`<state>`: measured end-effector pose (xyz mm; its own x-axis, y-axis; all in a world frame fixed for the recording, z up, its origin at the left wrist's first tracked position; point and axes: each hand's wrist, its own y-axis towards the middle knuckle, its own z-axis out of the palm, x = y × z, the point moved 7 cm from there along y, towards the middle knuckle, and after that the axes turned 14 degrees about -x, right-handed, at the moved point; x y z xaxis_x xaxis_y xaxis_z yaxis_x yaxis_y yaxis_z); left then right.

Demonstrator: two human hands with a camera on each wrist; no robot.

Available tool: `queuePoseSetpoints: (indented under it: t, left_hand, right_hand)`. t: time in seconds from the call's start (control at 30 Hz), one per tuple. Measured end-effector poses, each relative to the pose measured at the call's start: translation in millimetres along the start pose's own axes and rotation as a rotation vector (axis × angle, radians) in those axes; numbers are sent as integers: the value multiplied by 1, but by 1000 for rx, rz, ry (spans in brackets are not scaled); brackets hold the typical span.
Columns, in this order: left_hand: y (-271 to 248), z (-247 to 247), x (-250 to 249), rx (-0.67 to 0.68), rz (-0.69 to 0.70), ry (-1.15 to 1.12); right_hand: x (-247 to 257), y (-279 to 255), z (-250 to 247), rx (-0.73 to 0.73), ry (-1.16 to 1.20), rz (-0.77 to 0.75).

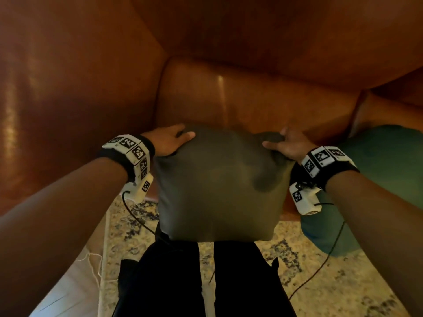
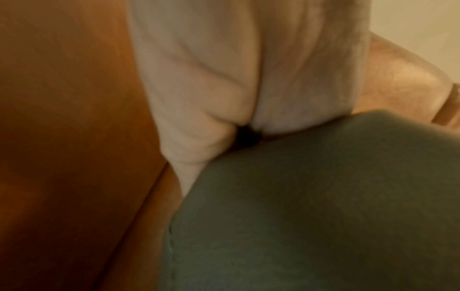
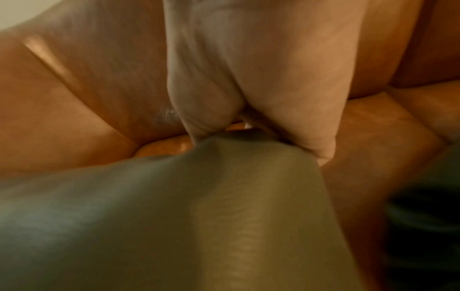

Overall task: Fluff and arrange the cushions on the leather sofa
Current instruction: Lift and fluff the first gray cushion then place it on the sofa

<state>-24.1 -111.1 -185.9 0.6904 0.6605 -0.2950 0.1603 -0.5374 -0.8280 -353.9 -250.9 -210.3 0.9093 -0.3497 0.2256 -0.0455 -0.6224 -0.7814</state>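
An olive-green cushion (image 1: 217,186) hangs upright in front of the tan leather sofa (image 1: 251,99), above my legs. My left hand (image 1: 180,136) grips its top left corner, with the thumb on the front face and the fingers behind. At the top right corner my right hand (image 1: 277,141) grips the bunched fabric. In the left wrist view the palm (image 2: 224,88) presses against the green cushion (image 2: 311,206). The right wrist view shows the right hand (image 3: 248,88) closed over the cushion's (image 3: 174,216) edge, with the fingertips hidden.
A teal cushion (image 1: 377,179) lies at the front edge of the sofa seat to the right. The sofa's left arm (image 1: 68,99) rises close on the left. A patterned rug (image 1: 320,259) covers the floor below, and thin cables hang from both wrists.
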Motion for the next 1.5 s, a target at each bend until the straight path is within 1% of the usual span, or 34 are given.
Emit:
queuePoseSetpoints:
  t: [0.07,0.13,0.2,0.27,0.3,0.33,0.37,0.43,0.5,0.57,0.67,0.73,0.77,0.83,0.9,0.97,1.0,1.07,1.17,1.2,1.27,1.33,1.4,1.43,1.5]
  left_hand:
    - [0,-3,5,-9,-52,-32]
    - [0,-11,11,-99,-136,-124]
    - [-5,-21,14,-220,-190,-200]
    - [-11,-28,13,-320,-153,-226]
    - [-14,-31,14,-357,-132,-233]
    - [-17,-33,14,-368,-132,-229]
    - [-18,-33,16,-351,-157,-211]
    - [-20,-33,22,-273,-240,-116]
    - [-21,-35,24,-230,-262,-43]
    - [-22,-41,21,-277,-233,-91]
    - [-29,-46,17,-411,-196,-227]
    - [-35,-46,14,-483,-148,-255]
    - [-36,-45,14,-499,-133,-250]
    - [-37,-43,17,-476,-157,-221]
    - [-36,-42,28,-400,-241,-141]
    - [-37,-44,37,-340,-299,-59]
    - [-38,-45,39,-329,-306,-47]
    - [-37,-48,36,-368,-266,-98]
    - [-39,-50,25,-511,-197,-232]
    - [-39,-49,22,-544,-177,-265]
    - [-41,-47,16,-576,-138,-285]
    - [-41,-46,17,-568,-155,-266]
    - [-41,-46,25,-528,-232,-197]
    - [-41,-44,32,-484,-288,-145]
    - [-39,-39,43,-387,-360,-62]
  right_hand:
    - [-12,0,-14,-94,24,65]
    - [-18,-7,-18,-131,19,102]
    - [-16,-16,-15,-97,-65,129]
    - [-15,-24,-15,-73,-174,144]
    - [-11,-30,-15,-42,-189,142]
    - [-11,-32,-15,-6,-208,149]
    - [-10,-33,-15,14,-200,148]
    - [-7,-33,-15,53,-214,110]
    - [-1,-33,-16,69,-250,47]
    - [5,-31,-18,23,-273,4]
    - [11,-36,-31,-129,-162,21]
    - [14,-41,-37,-197,-106,-36]
    - [13,-44,-39,-217,-100,-59]
    - [8,-46,-39,-209,-107,-67]
    - [1,-49,-38,-144,-88,-43]
    - [-6,-51,-37,-101,19,-15]
    - [-8,-52,-36,-97,99,-2]
    - [-9,-54,-37,-123,190,-4]
    - [2,-54,-39,-228,74,-120]
    - [7,-57,-39,-267,49,-155]
    - [10,-62,-38,-313,45,-172]
    - [5,-60,-36,-329,65,-96]
    - [-2,-56,-34,-310,42,29]
    - [-6,-52,-30,-267,-17,77]
    - [-7,-50,-24,-161,-139,100]
